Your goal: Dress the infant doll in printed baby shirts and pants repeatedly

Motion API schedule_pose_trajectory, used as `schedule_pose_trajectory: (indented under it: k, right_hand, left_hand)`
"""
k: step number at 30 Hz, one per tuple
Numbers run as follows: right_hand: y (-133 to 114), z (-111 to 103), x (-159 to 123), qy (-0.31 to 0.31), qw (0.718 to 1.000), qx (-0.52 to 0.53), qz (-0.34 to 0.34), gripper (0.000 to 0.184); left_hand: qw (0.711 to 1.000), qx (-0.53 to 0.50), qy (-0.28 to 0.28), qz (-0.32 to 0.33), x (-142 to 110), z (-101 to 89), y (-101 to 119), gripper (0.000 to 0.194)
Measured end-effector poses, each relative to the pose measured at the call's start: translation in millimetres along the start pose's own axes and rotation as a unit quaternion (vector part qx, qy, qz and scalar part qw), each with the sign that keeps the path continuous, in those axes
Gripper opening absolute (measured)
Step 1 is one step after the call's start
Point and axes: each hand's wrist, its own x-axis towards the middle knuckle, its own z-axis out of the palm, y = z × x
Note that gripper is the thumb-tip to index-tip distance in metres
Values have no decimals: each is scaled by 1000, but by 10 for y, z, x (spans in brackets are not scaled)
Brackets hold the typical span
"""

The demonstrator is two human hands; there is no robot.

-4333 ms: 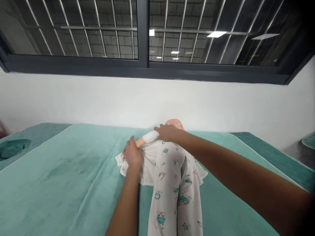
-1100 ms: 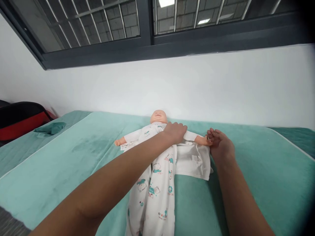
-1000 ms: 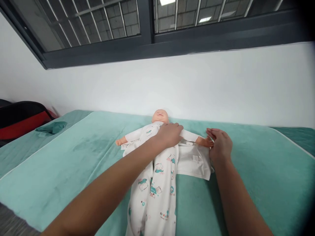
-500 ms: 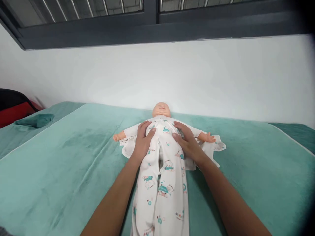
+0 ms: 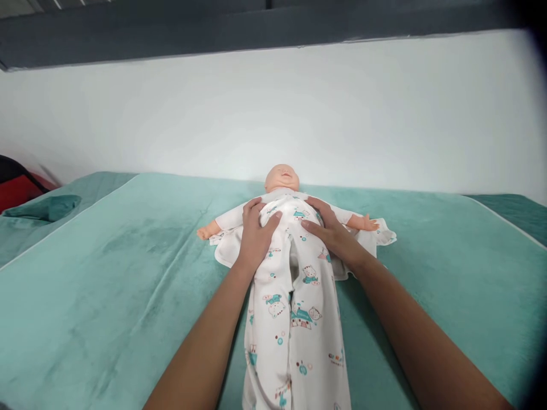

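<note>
A baby doll (image 5: 282,178) lies on its back, head toward the wall and arms spread wide. White baby pants (image 5: 318,307) with teal cartoon prints cover its trunk and stretch down toward me; a slit shows at the crotch. On the left side of the waist, my left hand (image 5: 258,233) is closed round the pants, thumb on top. My right hand (image 5: 333,230) grips the opposite side the same way, its thumb pointing inward. Fingertips of both hands are partly hidden at the doll's sides. A white printed baby shirt (image 5: 231,245) lies spread open beneath the doll.
Teal plush covering (image 5: 128,273) spreads over the bed. Behind the doll's head rises a white wall (image 5: 213,119), with a dark window frame (image 5: 256,34) above. A red and black item (image 5: 17,188) and a bunched teal cloth (image 5: 45,208) are at far left.
The view has tipped down and shifted slightly. Both hands stay at the sides of the pants' waist; the pants' legs now appear a little farther right.
</note>
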Motion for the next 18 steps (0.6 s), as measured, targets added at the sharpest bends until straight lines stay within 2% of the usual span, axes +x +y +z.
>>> schedule_pose_trajectory:
  k: [4,8,10,15,18]
  right_hand:
    - [24,27,2,23,1000,9,-14,55]
    - [41,81,11,64,995,-15,-76,28]
    - [30,108,7,88,991,-31,-101,20]
    - [-23,147,-48,156,972,-78,-157,14]
    - [-44,135,-92,151,978,-61,-132,21]
  left_hand:
    - [996,47,2,70,-66,-30,65,16]
    - [984,100,16,150,-121,-60,111,10]
    - [976,127,30,172,-135,-69,115,12]
    - [967,189,21,169,-168,-85,102,21]
    - [967,209,26,146,-191,-105,104,26]
